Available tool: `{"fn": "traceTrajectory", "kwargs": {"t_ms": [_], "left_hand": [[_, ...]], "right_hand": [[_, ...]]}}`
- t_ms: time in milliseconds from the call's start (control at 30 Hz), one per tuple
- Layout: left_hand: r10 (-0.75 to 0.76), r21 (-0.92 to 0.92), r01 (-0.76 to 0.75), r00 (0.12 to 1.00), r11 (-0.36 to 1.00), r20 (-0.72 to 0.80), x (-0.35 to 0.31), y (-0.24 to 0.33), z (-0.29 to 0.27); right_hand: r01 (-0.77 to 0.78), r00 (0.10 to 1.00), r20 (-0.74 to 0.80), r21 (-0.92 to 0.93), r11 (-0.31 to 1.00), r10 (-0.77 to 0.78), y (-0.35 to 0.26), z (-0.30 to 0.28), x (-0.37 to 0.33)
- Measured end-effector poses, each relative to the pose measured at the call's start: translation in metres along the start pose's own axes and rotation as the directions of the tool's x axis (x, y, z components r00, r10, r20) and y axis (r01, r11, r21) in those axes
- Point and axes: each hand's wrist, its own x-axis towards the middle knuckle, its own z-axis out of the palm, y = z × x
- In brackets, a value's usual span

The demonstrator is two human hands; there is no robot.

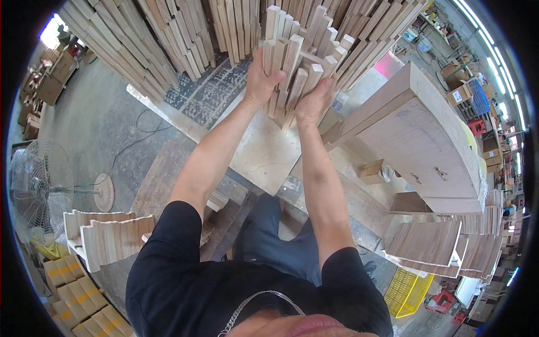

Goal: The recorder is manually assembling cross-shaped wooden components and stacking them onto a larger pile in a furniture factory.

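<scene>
Both my arms reach forward to a bundle of wooden strips (285, 66) that stands on end on a pale board (263, 154). My left hand (263, 78) presses on the bundle's left side, its thumb across the front. Against the right side lies my right hand (316, 102), closed round the outer strips. The strips stand roughly upright with uneven tops. Some of the fingers of both hands are hidden behind the wood. Tall stacks of similar strips (185, 39) rise right behind the bundle.
A large wooden cabinet-like box (415, 140) stands at the right. Stacked wooden pieces sit at the lower left (118, 238) and lower right (426, 244). A floor fan (42, 191) stands at far left with its cable on the floor. A yellow crate (409, 292) sits lower right.
</scene>
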Motion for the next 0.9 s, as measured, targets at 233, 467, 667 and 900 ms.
{"fn": "traceTrajectory", "kwargs": {"t_ms": [233, 467, 667, 900], "left_hand": [[-0.133, 0.172, 0.11, 0.983, 0.979, 0.127, -0.044, -0.008, -0.017], [-0.322, 0.342, 0.28, 0.944, 0.897, 0.072, -0.079, -0.007, -0.001], [-0.325, 0.344, 0.312, 0.946, 0.886, -0.021, -0.089, -0.019, 0.009], [-0.248, 0.256, 0.237, 0.969, 0.937, 0.01, -0.097, -0.034, 0.013]], "right_hand": [[-0.175, 0.98, -0.046, 0.26, 0.949, 0.194, 0.012, -0.004, -0.021], [-0.283, 0.957, 0.114, 0.179, 0.942, 0.266, 0.051, -0.006, -0.034], [-0.278, 0.957, 0.096, 0.024, 0.96, 0.274, 0.023, -0.022, -0.043], [-0.179, 0.873, 0.428, -0.162, 0.97, 0.232, -0.066, -0.106, -0.142]]}}
